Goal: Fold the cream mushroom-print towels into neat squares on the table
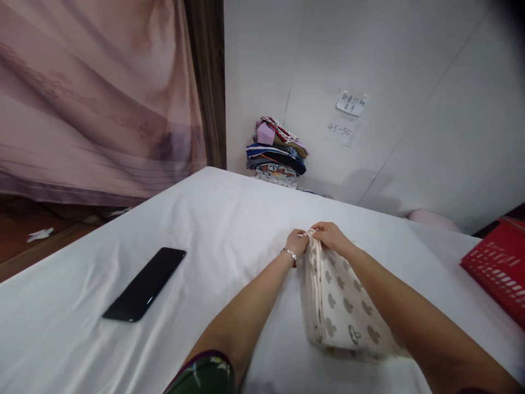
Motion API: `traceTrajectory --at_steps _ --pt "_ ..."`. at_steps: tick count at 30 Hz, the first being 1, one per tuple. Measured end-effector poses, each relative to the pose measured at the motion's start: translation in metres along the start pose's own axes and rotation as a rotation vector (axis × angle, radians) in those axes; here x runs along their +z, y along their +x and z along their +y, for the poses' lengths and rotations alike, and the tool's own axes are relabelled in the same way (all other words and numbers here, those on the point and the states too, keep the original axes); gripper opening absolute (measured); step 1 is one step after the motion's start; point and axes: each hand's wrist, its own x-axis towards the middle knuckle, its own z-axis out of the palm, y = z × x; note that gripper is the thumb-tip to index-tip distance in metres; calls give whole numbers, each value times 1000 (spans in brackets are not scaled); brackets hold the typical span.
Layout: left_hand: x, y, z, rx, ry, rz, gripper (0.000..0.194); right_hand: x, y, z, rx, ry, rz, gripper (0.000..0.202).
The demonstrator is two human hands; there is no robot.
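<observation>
A folded cream cloth [344, 306] with a grey-brown mouse-head print lies on the white-covered table, its layered edges facing left. My left hand [296, 242], with a silver bracelet at the wrist, pinches the far left corner of the layers. Right beside it, my right hand [330, 236] grips the same far edge from above. The fingertips of both hands nearly meet there. My right forearm passes over the cloth's right side and hides part of it.
A black phone [145, 284] lies on the white sheet [229, 230] at left. Behind the far edge stands a stack of folded clothes [276, 150] against the wall. At the right edge is a red plastic basket [498, 268]. A pink curtain [98, 98] hangs at left.
</observation>
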Motion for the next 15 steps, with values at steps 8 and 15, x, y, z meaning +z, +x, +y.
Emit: traceTrajectory --at_steps 8,15 --pt "-16 -3 2 -95 -160 -169 36 6 0 5 19 30 -52 31" --pt "-15 -5 7 -113 -122 -172 43 -8 -86 17 -250 -210 36 28"
